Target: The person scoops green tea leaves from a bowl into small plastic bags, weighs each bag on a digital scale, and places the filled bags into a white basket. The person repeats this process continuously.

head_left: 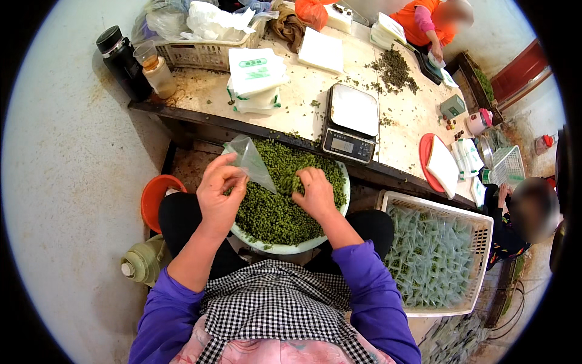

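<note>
Green berries (267, 212), small and round

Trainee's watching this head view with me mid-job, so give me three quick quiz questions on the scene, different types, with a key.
1. Open question: what is pinched in the left hand?
2. True or false: the crate of bags stands to the left of the knees.
3. Multiple choice: where is the right hand?
A) On the scale
B) At the small green berries in the basin
C) In the red bucket

Key:
1. A clear plastic bag.
2. False; the crate is on the right.
3. B.
</note>
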Tool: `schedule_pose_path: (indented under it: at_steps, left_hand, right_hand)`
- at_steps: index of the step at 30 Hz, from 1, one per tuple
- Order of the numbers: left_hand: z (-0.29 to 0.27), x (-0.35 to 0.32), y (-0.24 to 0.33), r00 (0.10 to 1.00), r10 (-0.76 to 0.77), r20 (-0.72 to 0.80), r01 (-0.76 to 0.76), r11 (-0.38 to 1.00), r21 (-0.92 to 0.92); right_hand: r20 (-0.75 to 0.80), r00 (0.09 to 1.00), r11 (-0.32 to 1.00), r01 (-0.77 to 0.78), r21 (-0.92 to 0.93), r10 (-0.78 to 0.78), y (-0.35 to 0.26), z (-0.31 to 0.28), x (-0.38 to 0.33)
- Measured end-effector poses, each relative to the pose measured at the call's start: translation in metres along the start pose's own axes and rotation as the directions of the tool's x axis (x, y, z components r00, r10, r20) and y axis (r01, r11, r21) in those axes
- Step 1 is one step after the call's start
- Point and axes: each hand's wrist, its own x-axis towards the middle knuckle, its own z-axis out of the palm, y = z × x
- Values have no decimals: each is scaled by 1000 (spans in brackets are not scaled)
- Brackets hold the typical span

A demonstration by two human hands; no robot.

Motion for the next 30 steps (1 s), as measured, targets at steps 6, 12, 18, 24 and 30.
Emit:
schedule_pose_path:
  at_steps: [6, 12, 18, 24, 30]
  left_hand:
    - [20, 5, 10, 996, 68, 51, -73, 993, 95]
    - [51, 6, 4, 954, 181, 240, -233, 950, 208]
    - [72, 0, -1, 892, 301, 337, -407, 859, 311]
    - [72, -4, -10, 884, 318, 344, -420, 862, 283]
    - [72, -9, -9, 907, 278, 316, -376, 873, 311]
  right_hand:
    - [-71, 879, 718, -336, 609, 471, 25, -2, 20]
    - [36, 790, -104, 36, 994, 612, -21, -71, 35]
    - [-238, 893, -265, 352, 898, 383, -48, -89, 50]
    - [-252, 889, -149, 328, 933, 382, -57, -69, 42]
    - [-303, 915, 80, 293, 953, 266, -53, -60, 40]
